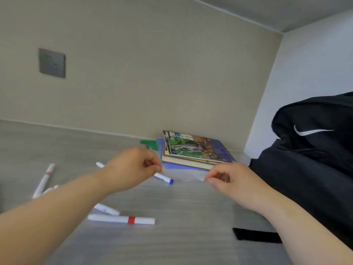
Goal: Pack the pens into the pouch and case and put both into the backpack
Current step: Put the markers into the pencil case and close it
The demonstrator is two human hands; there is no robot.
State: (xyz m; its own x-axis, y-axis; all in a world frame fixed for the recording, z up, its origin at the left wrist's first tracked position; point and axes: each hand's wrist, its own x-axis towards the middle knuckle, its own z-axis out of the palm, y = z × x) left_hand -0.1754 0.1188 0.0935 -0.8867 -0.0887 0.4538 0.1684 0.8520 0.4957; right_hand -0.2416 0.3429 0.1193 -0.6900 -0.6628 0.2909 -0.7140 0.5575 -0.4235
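- Left grip (131, 167) pinches the clear pouch (184, 177) at its left end, and right grip (229, 178) pinches its right end.
- The pouch spans frame centre, with a blue-capped pen (164, 178) at its 9 o'clock.
- Red-banded pen (122, 219) lies on the tabletop (181, 241) at 7 o'clock; black backpack (315, 159) at 3.

Your left hand (131, 165) and your right hand (229, 178) are bare. Your left forearm (57, 207) and right forearm (296, 226) are also bare, up to the picture's edge. The picture is blurred, so finer details on your fingers cannot be told.
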